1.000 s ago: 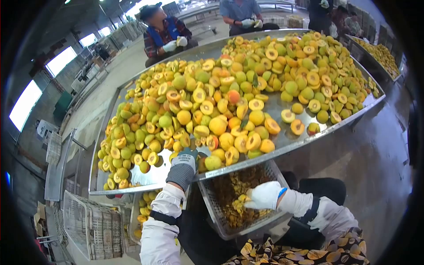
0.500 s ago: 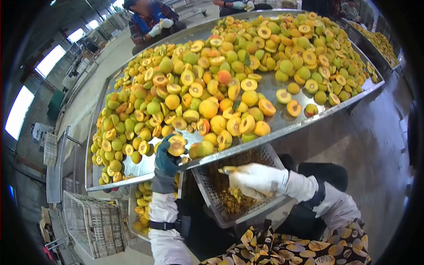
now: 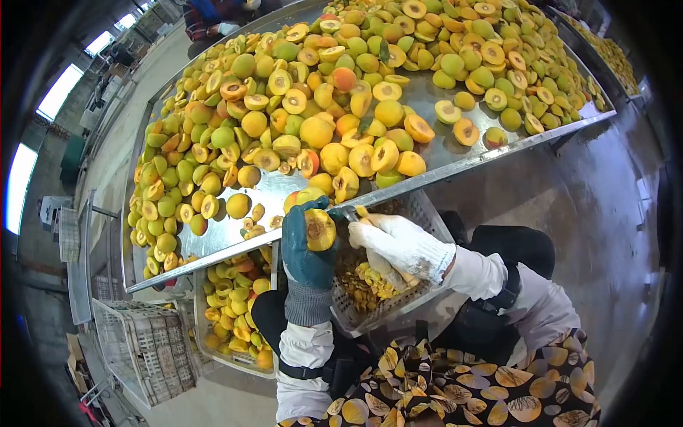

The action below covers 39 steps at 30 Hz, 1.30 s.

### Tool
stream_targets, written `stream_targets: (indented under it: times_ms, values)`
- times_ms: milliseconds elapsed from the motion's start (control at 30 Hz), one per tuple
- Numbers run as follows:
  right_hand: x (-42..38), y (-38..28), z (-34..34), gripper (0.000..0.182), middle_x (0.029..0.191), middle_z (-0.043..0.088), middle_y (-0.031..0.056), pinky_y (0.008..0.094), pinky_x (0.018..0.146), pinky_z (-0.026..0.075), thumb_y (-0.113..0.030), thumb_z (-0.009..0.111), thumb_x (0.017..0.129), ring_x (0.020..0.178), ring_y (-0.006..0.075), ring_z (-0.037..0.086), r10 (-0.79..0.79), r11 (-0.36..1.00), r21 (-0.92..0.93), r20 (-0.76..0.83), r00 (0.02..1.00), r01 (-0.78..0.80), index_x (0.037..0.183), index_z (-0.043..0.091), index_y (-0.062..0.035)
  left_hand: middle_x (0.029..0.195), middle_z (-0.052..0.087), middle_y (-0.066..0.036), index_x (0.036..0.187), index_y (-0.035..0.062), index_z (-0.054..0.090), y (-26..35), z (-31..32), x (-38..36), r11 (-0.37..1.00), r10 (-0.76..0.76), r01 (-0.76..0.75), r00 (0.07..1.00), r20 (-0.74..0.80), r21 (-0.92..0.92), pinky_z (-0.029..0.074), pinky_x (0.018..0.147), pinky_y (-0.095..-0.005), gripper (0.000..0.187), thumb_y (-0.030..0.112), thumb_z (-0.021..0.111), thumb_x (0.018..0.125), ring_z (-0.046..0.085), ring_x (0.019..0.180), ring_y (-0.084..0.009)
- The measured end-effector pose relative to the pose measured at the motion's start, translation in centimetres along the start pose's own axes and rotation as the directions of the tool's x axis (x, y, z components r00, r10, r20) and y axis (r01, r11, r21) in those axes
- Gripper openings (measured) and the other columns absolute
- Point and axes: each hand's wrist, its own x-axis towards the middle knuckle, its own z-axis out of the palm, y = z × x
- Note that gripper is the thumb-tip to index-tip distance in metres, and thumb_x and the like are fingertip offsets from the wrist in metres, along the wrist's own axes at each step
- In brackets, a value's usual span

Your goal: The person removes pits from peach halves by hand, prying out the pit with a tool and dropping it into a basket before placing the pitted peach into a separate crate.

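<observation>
My left hand (image 3: 302, 260), in a blue-green rubber glove with a grey cuff, is wrapped round a peach half (image 3: 321, 230), its cut face turned toward my right hand. A white knit glove covers my right hand (image 3: 405, 245), closed round a small pitting tool (image 3: 350, 213). The metal tip of that tool points left, close to the peach half. Both hands are at the near edge of a metal table (image 3: 235, 269) heaped with whole and halved peaches (image 3: 316, 132). Below my right hand, a plastic crate (image 3: 435, 217) holds yellow scraps and brown pits (image 3: 373, 285).
Left of my left arm, a crate (image 3: 201, 324) is filled with peach halves (image 3: 231, 306). Stacked white crates (image 3: 146, 352) stand farther left. Across the table is another person (image 3: 203, 18). A second peach-covered table (image 3: 605, 53) is at the far right.
My left hand has moved right and toward me with the peach half, away from the tabletop. My right hand has come up, bringing the tool near the peach. The view has shifted slightly.
</observation>
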Motion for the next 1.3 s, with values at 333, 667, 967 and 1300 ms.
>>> stream_targets:
  times_ms: [333,667,967,1300]
  values:
    - [2.7,3.2,1.5,0.031,0.077,0.068,0.0149,0.0475,0.062,0.055,-0.04,0.066,0.089,0.071,0.0372,0.069,-0.72,0.594,-0.752,-0.34,0.605,0.284,0.103,0.058,-0.0133,0.119,0.062,-0.016,0.125,-0.003,0.058,2.6,4.3,-1.8,0.836,0.265,-0.206,0.963,-0.045,0.509,0.049,0.095,-0.0402,0.036,0.003,0.065,0.09,0.06,0.108,-0.031]
    - [0.2,-1.2,-1.5,0.032,0.082,0.068,0.0175,0.0415,0.065,0.054,-0.038,0.056,0.095,0.073,0.0358,0.068,0.022,0.942,-0.336,0.043,0.999,-0.006,0.108,0.064,-0.0097,0.119,0.062,-0.013,0.131,-0.0019,0.052,-2.5,3.7,-1.5,0.967,-0.027,-0.005,0.992,-0.122,-0.254,0.052,0.091,-0.0303,0.036,-0.002,0.057,0.096,0.063,0.104,-0.0189]
    - [0.9,3.5,1.3,0.026,0.093,0.063,0.0174,0.0481,0.055,0.052,-0.035,0.047,0.103,0.074,0.0368,0.067,-0.485,0.622,-0.744,-0.123,0.866,0.243,0.112,0.061,-0.0146,0.111,0.066,-0.013,0.125,-0.0019,0.055,1.5,4.6,-1.7,0.964,-0.133,0.094,0.981,-0.144,-0.25,0.053,0.088,-0.033,0.032,0.023,0.048,0.107,0.065,0.096,-0.02]
    - [1.2,1.7,0.8,0.039,0.062,0.059,0.0096,0.0349,0.042,0.043,-0.043,0.054,0.101,0.046,0.0239,0.057,-0.298,0.95,-0.078,0.057,0.953,0.302,0.093,0.059,-0.0056,0.099,0.066,-0.011,0.114,-0.0015,0.06,3.4,5.2,-1.8,0.931,-0.173,0.082,0.957,-0.233,-0.355,0.052,0.078,-0.0308,0.046,0.038,0.038,0.11,0.063,0.084,-0.0179]
